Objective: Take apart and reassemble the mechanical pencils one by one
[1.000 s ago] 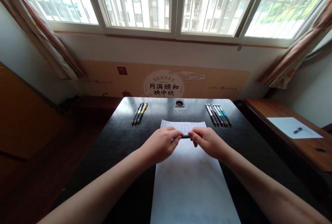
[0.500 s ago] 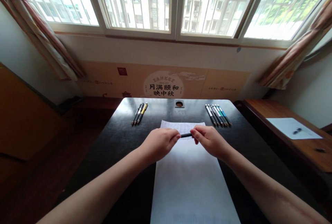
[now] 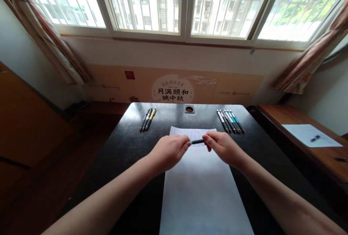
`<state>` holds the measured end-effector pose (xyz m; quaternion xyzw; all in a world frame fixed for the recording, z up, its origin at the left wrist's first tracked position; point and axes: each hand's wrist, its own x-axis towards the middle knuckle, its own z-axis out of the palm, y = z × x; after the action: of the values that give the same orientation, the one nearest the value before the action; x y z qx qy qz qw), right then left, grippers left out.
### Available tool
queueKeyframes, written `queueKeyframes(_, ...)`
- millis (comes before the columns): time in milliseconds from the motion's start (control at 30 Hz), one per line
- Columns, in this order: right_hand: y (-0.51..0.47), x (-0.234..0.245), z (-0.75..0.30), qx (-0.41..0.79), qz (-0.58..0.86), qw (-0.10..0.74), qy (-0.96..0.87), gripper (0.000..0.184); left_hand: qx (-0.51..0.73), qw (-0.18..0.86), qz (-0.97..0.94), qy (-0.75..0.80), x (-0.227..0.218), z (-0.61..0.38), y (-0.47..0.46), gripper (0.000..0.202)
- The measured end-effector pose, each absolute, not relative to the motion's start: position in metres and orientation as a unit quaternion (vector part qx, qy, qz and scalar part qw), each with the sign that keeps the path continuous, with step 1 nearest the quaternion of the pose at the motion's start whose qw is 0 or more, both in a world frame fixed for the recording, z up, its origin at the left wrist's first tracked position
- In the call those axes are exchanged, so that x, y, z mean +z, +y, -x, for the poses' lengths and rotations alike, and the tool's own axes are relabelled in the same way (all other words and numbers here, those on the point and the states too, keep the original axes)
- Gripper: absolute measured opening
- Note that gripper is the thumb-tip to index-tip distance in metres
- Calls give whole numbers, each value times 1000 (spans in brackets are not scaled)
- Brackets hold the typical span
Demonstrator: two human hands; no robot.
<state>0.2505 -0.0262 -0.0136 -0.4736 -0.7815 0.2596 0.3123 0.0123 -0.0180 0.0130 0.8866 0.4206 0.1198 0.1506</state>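
Note:
Both of my hands meet over a long white sheet of paper (image 3: 202, 188) on a black table (image 3: 127, 144). My left hand (image 3: 170, 151) and my right hand (image 3: 221, 148) each pinch one end of a dark pen (image 3: 197, 141) with a green section, held level just above the sheet. Only the short middle of the pen shows between my fingertips. Small print covers the far end of the paper (image 3: 191, 132).
Three pens (image 3: 147, 118) lie at the table's far left and several pens (image 3: 230, 120) at its far right. A small round hole (image 3: 189, 109) sits at the far edge. A wooden side table (image 3: 307, 137) with a sheet stands at right.
My hands have drawn slightly apart, so more of the pen shows between my fingertips. The view has shifted a little.

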Motion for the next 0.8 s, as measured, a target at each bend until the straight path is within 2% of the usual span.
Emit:
queueKeyframes(167,-27,-16,-247,286,470,297,-780,54,156,148,-885,413,13,-11,-17,10)
queueKeyframes(400,-26,-15,-252,255,481,319,-776,52,134,152,-889,410,11,-11,-16,31)
queueKeyframes(600,-26,-17,-249,286,471,313,-773,52,207,118,-883,405,6,-8,-14,4)
queueKeyframes(700,-26,-16,-249,278,473,318,-773,51,184,129,-876,427,8,-7,-14,11)
queueKeyframes(800,-25,-15,-251,253,481,328,-772,49,139,158,-881,424,9,-8,-14,27)
